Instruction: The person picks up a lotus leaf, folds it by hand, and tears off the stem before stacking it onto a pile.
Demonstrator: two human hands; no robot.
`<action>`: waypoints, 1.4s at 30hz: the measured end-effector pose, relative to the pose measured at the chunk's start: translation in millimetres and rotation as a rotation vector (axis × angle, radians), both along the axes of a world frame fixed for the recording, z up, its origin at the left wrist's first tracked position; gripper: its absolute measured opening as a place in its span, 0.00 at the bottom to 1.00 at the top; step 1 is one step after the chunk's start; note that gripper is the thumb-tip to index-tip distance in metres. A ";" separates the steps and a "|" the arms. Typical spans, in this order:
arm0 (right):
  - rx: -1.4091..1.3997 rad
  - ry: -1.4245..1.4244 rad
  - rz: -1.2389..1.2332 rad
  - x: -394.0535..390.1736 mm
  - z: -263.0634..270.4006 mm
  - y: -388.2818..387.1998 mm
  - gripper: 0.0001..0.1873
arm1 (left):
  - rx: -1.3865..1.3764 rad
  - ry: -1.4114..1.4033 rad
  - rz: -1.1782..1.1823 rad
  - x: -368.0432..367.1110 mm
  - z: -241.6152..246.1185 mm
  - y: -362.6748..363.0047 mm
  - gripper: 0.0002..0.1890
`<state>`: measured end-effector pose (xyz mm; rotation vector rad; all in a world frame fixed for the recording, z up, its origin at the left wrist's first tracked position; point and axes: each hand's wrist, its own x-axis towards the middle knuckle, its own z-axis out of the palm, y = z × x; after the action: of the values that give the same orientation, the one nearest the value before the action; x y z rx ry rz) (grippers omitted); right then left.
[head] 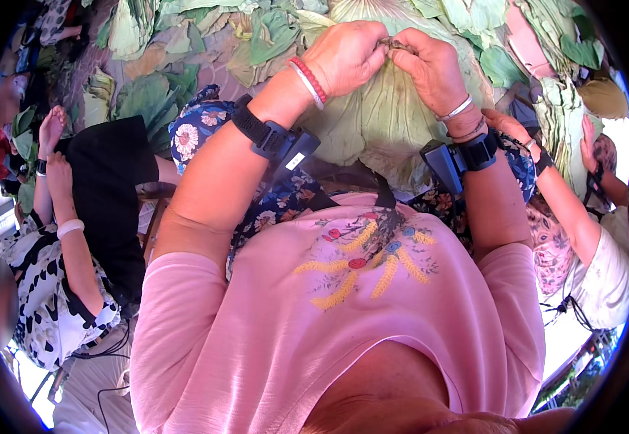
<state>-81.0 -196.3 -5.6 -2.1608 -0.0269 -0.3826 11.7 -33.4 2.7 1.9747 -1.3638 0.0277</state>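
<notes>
Close together at the top middle, my two hands pinch a small, thin, brownish piece (397, 45), perhaps a leaf stem. My left hand (349, 57), with a red bead bracelet and a pale bangle at its wrist, grips one end between thumb and fingers. The other end is held by my right hand (431, 68), which wears a silver bangle. Below and behind them, a large, pale green, pleated dried leaf (390, 114) spreads over my lap. Fingers partly hide the piece, so its exact shape cannot be told.
Loose green leaves (151, 103) cover the ground ahead and to the left. A folded stack of leaves (561, 130) stands at the right. Another person's hands (56, 146) are at the left; a neighbour's hand (507, 125) lies close beside my right wrist.
</notes>
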 end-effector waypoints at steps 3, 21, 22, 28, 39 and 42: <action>-0.003 -0.022 0.056 0.9 -2.9 -2.4 0.10 | 0.007 -0.030 -0.038 -1.2 -4.1 1.1 0.09; -0.163 -0.025 0.099 0.5 10.8 -2.0 0.09 | -0.021 0.077 0.000 -9.8 -2.0 -1.0 0.10; -0.110 0.005 0.090 0.2 11.4 -2.5 0.09 | -0.020 0.077 0.000 -9.2 -0.6 -0.5 0.10; -0.220 -0.103 0.116 0.7 -1.1 -2.2 0.08 | -0.044 0.006 -0.032 -9.9 -5.1 -0.5 0.09; -0.364 -0.137 -0.075 0.3 -8.7 10.6 0.08 | -0.003 0.038 0.065 -7.4 -5.8 -4.2 0.11; -0.400 -0.136 -0.040 -0.4 -6.4 7.8 0.08 | 0.016 0.086 0.058 -7.5 -7.8 -2.9 0.12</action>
<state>-81.3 -188.6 -12.0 -2.5269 -0.1476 -0.5875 4.3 -36.3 -5.1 2.0052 -1.2554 -0.0408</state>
